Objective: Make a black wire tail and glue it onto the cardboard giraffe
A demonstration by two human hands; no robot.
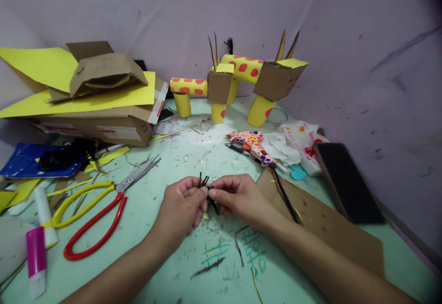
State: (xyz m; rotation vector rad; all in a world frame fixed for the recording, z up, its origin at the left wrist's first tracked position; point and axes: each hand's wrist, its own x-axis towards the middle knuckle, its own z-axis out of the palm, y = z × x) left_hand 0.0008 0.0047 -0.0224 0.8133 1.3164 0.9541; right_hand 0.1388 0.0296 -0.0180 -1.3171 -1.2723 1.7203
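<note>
Head view: black strands, long axis slanting upper left to lower right, are spanning mid-view above the bench. Left hand and right hand are both pinching them, neither being nearer; scissors are lying leftward.

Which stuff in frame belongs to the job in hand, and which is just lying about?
Likely the job:
- black strands, held by left hand and right hand
- black bundle, similar-looking
- spotted figures, one with a black tuft

Probably just lying about:
- scissors
- phone
- pink tube
</note>
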